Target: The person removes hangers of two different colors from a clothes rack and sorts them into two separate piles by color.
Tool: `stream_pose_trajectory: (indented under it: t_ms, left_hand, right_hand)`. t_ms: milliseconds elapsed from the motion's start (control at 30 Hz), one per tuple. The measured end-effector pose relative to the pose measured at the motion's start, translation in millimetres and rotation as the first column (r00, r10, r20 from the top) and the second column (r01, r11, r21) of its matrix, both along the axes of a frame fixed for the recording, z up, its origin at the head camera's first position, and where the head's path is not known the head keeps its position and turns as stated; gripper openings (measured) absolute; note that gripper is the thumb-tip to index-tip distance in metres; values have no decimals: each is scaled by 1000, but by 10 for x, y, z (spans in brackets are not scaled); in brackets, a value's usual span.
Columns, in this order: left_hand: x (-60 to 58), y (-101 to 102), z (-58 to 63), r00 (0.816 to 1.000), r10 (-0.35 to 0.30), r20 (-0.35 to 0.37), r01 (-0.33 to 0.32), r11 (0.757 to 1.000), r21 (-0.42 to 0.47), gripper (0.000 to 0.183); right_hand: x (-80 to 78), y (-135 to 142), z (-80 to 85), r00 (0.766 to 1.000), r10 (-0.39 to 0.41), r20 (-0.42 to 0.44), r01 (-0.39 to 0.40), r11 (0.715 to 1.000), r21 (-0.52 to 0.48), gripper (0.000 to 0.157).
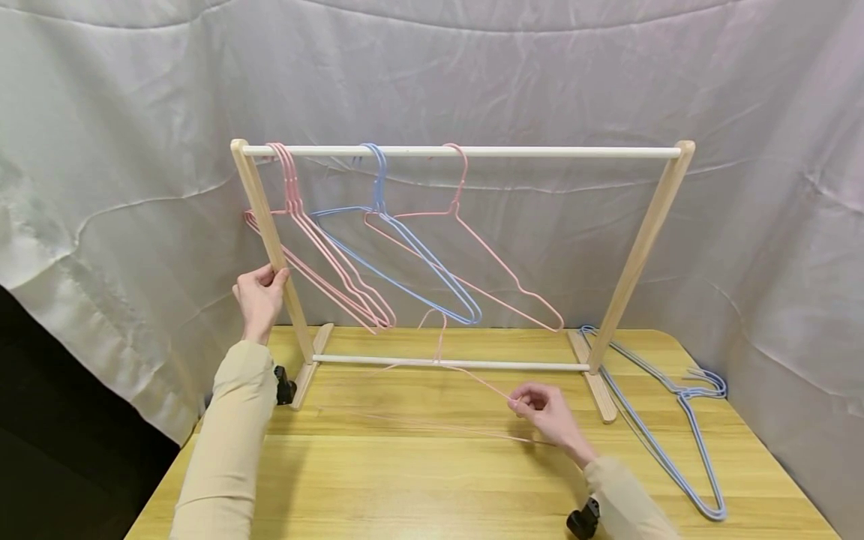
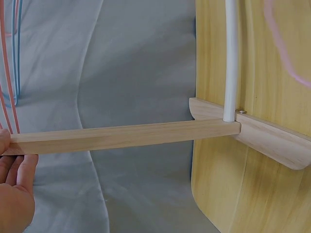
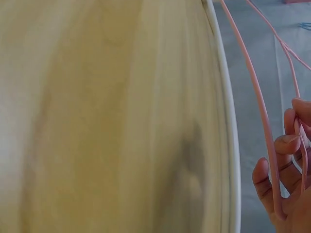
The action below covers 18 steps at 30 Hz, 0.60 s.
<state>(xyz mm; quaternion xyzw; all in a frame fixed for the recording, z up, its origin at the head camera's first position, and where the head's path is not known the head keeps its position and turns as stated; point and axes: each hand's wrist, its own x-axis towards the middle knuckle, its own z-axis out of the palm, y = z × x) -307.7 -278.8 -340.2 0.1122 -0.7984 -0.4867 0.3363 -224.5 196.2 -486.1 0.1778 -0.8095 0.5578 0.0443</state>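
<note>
My left hand [image 1: 259,300] grips the left wooden upright [image 1: 260,202] of a clothes rack, below its middle. In the left wrist view, fingers and thumb [image 2: 17,179] lie on either side of that upright [image 2: 121,137]. Over the table, my right hand [image 1: 550,420] pinches a thin pink hanger [image 1: 481,382] by its right shoulder. The hook of this hanger points up and overlaps the rack's lower white bar [image 1: 378,361] in the head view. The right wrist view shows its pink wire [image 3: 260,97] running past the curled fingers [image 3: 286,145].
From the white top rail [image 1: 574,152] hang a pink hanger group [image 1: 331,259] at left, blue hangers [image 1: 432,262] in the middle and one pink hanger [image 1: 496,255]. Several blue hangers [image 1: 698,442] lie on the table [image 1: 378,495] by the rack's right foot [image 1: 601,394]. Grey cloth [image 1: 506,82] stands behind.
</note>
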Motion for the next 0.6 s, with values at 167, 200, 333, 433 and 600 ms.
stream_pose_trajectory:
  t_ms: [167, 200, 333, 433, 600]
  left_hand:
    - [-6, -2, -4, 1000, 1, 5, -1, 1000, 3, 27]
    - [-7, -3, -3, 1000, 1, 5, -1, 1000, 4, 27]
    - [-7, -4, -6, 1000, -2, 1, 2, 1000, -1, 26]
    - [-8, -7, -11, 1000, -8, -1, 8, 1000, -2, 27]
    - [-4, -9, -10, 1000, -10, 4, 10, 1000, 2, 27]
  right_hand:
    - [36, -81, -70, 998, 49, 41, -49, 999, 8, 11]
    - [42, -91, -83, 997, 58, 47, -59, 998, 8, 11]
    - [62, -118, -133, 993, 88, 75, -89, 996, 4, 12]
    - [78, -134, -162, 990, 98, 98, -99, 995, 6, 13]
    - [128, -178, -165, 984, 101, 146, -110, 992, 55, 12]
